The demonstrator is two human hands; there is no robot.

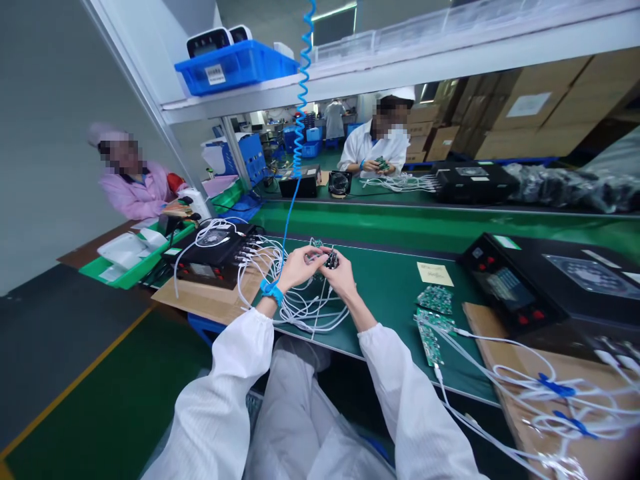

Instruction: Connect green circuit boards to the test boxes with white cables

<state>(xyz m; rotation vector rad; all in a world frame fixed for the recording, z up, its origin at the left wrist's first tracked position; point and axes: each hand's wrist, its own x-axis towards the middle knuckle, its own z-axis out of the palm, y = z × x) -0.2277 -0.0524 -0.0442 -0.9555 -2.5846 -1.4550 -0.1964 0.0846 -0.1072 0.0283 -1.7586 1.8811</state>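
The left hand and the right hand come together over the green counter, with the fingers of both bent inward and grasping a small dark part between them; the fingers cover much of it, so its full shape cannot be told. A blue wristband circles the left wrist (a blue coiled cord hangs from above and runs down toward it). Loops of white cable lie beneath and around the hands, near the counter's front edge, and lead left to the sockets of a black box, which sits on a sheet of cardboard with another white lead coiled on its top. To the right, well apart from the hands, two groups of green circuit boards lie on the counter, the nearer group with white leads plugged in, and just beyond them is a pale yellow note. Farther right stands a larger black unit with red knobs and a display panel. Across the counter a co-worker in white holds a green board in both hands, while another in pink sits at the left, beyond a green tray of white parts. A blue bin rests on the shelf above.
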